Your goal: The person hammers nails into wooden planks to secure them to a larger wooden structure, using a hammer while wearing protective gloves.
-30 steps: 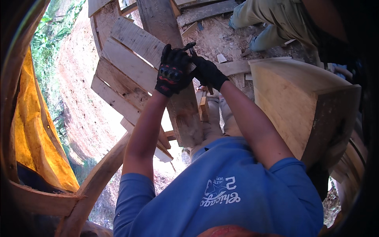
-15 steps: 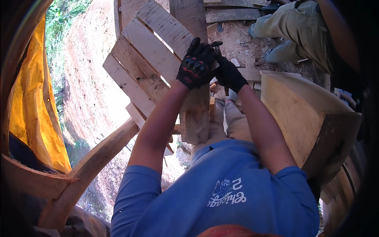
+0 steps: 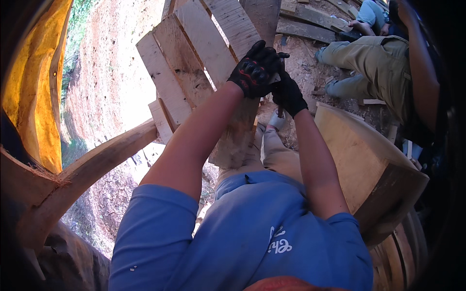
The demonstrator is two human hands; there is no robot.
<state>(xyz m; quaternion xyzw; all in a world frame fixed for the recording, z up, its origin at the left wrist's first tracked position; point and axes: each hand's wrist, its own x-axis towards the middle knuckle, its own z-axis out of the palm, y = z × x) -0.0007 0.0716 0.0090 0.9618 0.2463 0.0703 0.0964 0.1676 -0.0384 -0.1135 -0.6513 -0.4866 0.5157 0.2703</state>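
Both hands wear black gloves and meet at the right edge of the slatted wooden panel [image 3: 189,72]. My left hand [image 3: 252,72] has red trim on its knuckles, and its fingers are curled; a small pale edge shows beside it, too little to name. Against it, my right hand [image 3: 289,94] is closed around a slim dark tool [image 3: 280,112], whose lower end shows under the fist. Its kind is hidden by the fingers. A thick wooden beam [image 3: 238,136] runs beneath my left forearm and under the panel.
A large wooden block [image 3: 349,160] stands close to my right arm. Beyond it are another person's khaki trousers [image 3: 378,63], and boards [image 3: 306,31] lie on the chip-strewn ground. At left, a curved timber [image 3: 107,150] rises near a yellow tarp [image 3: 36,82].
The view has shifted, so the panel and both hands appear slightly further right. My hands stay together with much the same grip. More of a seated person shows at the upper right.
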